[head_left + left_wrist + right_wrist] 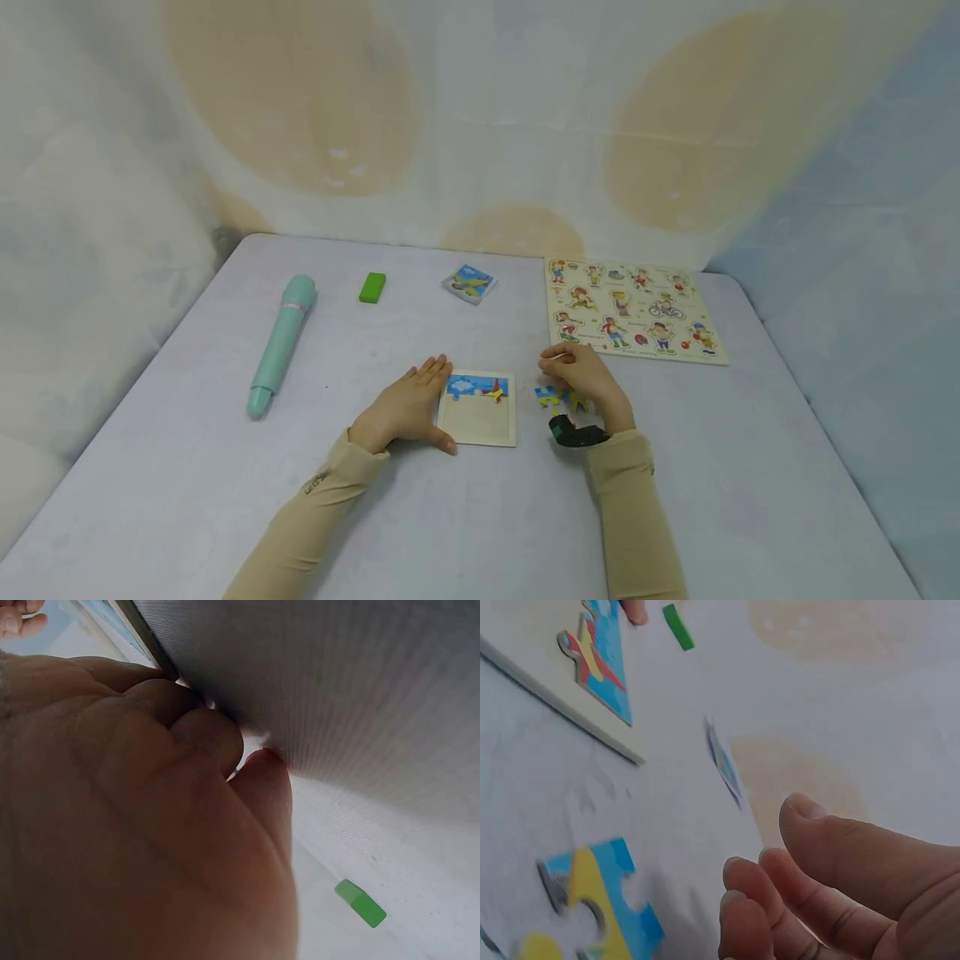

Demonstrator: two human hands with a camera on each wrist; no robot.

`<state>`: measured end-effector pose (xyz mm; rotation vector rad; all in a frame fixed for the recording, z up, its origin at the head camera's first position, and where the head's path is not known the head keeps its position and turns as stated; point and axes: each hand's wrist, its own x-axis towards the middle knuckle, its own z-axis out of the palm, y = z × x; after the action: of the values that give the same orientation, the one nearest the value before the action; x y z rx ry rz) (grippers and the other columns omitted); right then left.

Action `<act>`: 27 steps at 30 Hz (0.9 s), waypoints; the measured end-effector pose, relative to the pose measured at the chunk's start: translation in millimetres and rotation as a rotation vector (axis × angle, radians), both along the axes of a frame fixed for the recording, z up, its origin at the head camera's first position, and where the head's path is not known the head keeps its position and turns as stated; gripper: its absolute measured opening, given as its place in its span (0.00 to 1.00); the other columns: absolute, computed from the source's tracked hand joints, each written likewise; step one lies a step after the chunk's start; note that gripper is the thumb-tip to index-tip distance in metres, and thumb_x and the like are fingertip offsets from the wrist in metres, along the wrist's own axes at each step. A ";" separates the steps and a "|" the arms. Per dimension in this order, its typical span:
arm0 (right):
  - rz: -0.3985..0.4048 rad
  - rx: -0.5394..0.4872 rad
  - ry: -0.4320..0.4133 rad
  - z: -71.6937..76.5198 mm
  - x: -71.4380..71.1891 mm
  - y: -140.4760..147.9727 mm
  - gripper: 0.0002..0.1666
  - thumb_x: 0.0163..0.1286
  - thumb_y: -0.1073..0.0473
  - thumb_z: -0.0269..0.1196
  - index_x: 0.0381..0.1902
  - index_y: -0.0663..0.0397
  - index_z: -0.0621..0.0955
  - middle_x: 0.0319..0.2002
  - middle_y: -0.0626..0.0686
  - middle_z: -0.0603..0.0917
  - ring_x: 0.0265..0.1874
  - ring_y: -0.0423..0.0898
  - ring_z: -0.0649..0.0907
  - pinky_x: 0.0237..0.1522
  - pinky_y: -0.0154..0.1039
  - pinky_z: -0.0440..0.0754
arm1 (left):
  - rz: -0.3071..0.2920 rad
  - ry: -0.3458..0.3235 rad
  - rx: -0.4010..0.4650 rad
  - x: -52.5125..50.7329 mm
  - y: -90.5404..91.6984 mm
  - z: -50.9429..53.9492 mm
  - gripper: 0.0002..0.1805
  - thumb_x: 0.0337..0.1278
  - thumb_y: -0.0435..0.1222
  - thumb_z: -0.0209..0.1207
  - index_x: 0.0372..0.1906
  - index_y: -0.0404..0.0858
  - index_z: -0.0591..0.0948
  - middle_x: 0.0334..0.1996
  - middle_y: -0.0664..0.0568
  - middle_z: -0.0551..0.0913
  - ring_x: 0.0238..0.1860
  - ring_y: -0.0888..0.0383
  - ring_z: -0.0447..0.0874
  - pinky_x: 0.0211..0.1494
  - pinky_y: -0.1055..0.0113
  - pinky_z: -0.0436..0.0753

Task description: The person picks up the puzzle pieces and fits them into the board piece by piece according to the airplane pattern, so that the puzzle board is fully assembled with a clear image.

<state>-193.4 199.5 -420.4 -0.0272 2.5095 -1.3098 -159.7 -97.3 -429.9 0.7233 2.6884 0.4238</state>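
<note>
The left hand (408, 406) lies with spread fingers along the left edge of a small square puzzle tray (480, 425). Blue pieces (461, 385) fill the tray's top row, with a red and yellow shape at the right. Just above some loose puzzle pieces (551, 395) hovers the right hand (592, 383), its fingers loosely bent. In the right wrist view, nothing shows between the thumb and fingers of that hand (832, 892); a blue and yellow piece (604, 900) lies below. The left wrist view shows the left hand's (150, 802) fingertips down at the tray's edge.
A mint-green cylinder (281, 348) lies at the left. Toward the back are a green block (372, 287) and a small picture card (470, 284). A large board with cartoon figures (633, 310) lies at the back right, just beyond the right hand.
</note>
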 end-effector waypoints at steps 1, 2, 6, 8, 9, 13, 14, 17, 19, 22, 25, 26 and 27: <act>-0.006 0.014 0.004 0.9 0.2 5.9 0.24 0.72 0.51 0.59 0.57 0.63 0.76 0.48 0.63 0.84 0.37 0.46 0.84 0.37 0.34 0.82 | -0.001 0.001 -0.001 -0.2 0.1 0.2 0.72 0.29 0.62 0.74 0.75 0.29 0.50 0.77 0.39 0.47 0.79 0.44 0.42 0.79 0.48 0.51; -0.018 0.028 0.002 2.1 0.7 11.6 0.24 0.72 0.51 0.58 0.57 0.62 0.76 0.49 0.63 0.84 0.38 0.47 0.84 0.38 0.34 0.81 | -0.002 0.001 -0.002 -0.2 0.4 0.6 0.72 0.29 0.62 0.74 0.75 0.29 0.50 0.77 0.39 0.47 0.79 0.44 0.42 0.79 0.48 0.51; -0.072 0.093 0.011 6.3 4.3 32.6 0.25 0.72 0.51 0.58 0.59 0.62 0.75 0.52 0.65 0.81 0.40 0.49 0.83 0.38 0.36 0.80 | -0.004 -0.007 0.000 0.0 0.7 2.0 0.71 0.30 0.62 0.74 0.75 0.29 0.49 0.77 0.39 0.46 0.79 0.44 0.41 0.79 0.48 0.50; -0.113 0.130 0.003 9.1 7.5 40.4 0.25 0.72 0.51 0.58 0.59 0.62 0.75 0.53 0.66 0.81 0.42 0.51 0.83 0.40 0.38 0.80 | -0.004 -0.009 0.005 0.1 0.2 1.7 0.71 0.30 0.62 0.74 0.75 0.29 0.49 0.77 0.38 0.46 0.79 0.44 0.42 0.79 0.48 0.50; -0.128 0.157 0.006 9.7 8.6 44.0 0.25 0.72 0.51 0.58 0.59 0.62 0.75 0.54 0.67 0.81 0.42 0.52 0.83 0.41 0.39 0.80 | -0.005 -0.008 0.006 -0.1 -0.2 1.1 0.71 0.30 0.62 0.74 0.75 0.29 0.50 0.77 0.38 0.46 0.79 0.44 0.42 0.79 0.47 0.51; -0.182 0.218 -0.022 11.3 13.2 53.9 0.26 0.71 0.51 0.59 0.59 0.63 0.74 0.54 0.67 0.80 0.44 0.55 0.83 0.43 0.41 0.80 | -0.004 0.000 0.000 0.0 -1.8 -1.3 0.72 0.29 0.62 0.74 0.76 0.30 0.49 0.77 0.39 0.46 0.79 0.45 0.42 0.79 0.48 0.51; -0.194 0.227 -0.029 11.2 13.8 55.3 0.26 0.71 0.51 0.59 0.59 0.63 0.75 0.54 0.67 0.80 0.44 0.55 0.83 0.42 0.42 0.81 | -0.005 0.002 -0.002 0.1 -2.2 -1.9 0.72 0.29 0.63 0.74 0.76 0.30 0.49 0.77 0.39 0.46 0.79 0.45 0.42 0.79 0.49 0.51; -0.212 0.234 -0.048 11.5 15.8 57.1 0.26 0.70 0.52 0.61 0.59 0.64 0.74 0.55 0.67 0.79 0.44 0.55 0.82 0.42 0.43 0.80 | -0.002 -0.002 0.005 0.4 -2.8 -2.1 0.72 0.29 0.62 0.74 0.76 0.30 0.49 0.77 0.39 0.46 0.79 0.45 0.42 0.79 0.49 0.51; -0.223 0.238 -0.057 11.6 16.5 57.0 0.26 0.69 0.53 0.62 0.59 0.64 0.75 0.55 0.67 0.78 0.46 0.57 0.81 0.45 0.45 0.79 | 0.000 -0.003 0.010 0.7 -2.9 -1.8 0.72 0.29 0.62 0.74 0.76 0.30 0.49 0.77 0.39 0.46 0.79 0.45 0.42 0.79 0.48 0.51; -0.238 0.252 -0.082 12.6 18.2 57.4 0.27 0.66 0.54 0.64 0.59 0.63 0.74 0.55 0.66 0.79 0.50 0.59 0.79 0.51 0.50 0.77 | 0.000 -0.004 0.015 1.0 -2.4 -2.0 0.72 0.29 0.62 0.74 0.76 0.30 0.50 0.77 0.39 0.46 0.79 0.45 0.42 0.79 0.48 0.51; -0.239 0.282 -0.098 13.0 19.3 59.1 0.29 0.63 0.55 0.66 0.60 0.61 0.73 0.53 0.65 0.80 0.51 0.59 0.78 0.53 0.53 0.75 | -0.002 -0.008 0.013 0.8 -1.8 -2.1 0.72 0.29 0.62 0.74 0.76 0.31 0.49 0.78 0.40 0.46 0.79 0.45 0.42 0.79 0.49 0.50; -0.238 0.292 -0.102 13.2 19.5 59.5 0.31 0.62 0.55 0.67 0.60 0.61 0.73 0.52 0.64 0.80 0.50 0.58 0.77 0.52 0.53 0.75 | -0.003 -0.009 0.012 0.5 -1.6 -2.4 0.72 0.29 0.62 0.74 0.76 0.31 0.49 0.78 0.40 0.46 0.79 0.45 0.41 0.79 0.49 0.50; -0.233 0.301 -0.099 13.0 19.6 59.6 0.32 0.61 0.55 0.68 0.60 0.61 0.73 0.51 0.64 0.80 0.48 0.58 0.77 0.51 0.52 0.75 | -0.003 -0.008 0.009 0.2 -1.4 -2.4 0.72 0.29 0.62 0.74 0.76 0.31 0.49 0.78 0.40 0.46 0.79 0.45 0.41 0.79 0.49 0.50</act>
<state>-173.9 259.1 -407.4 0.3970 2.6553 -0.9685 -159.5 -98.7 -432.2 0.7271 2.6789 0.4378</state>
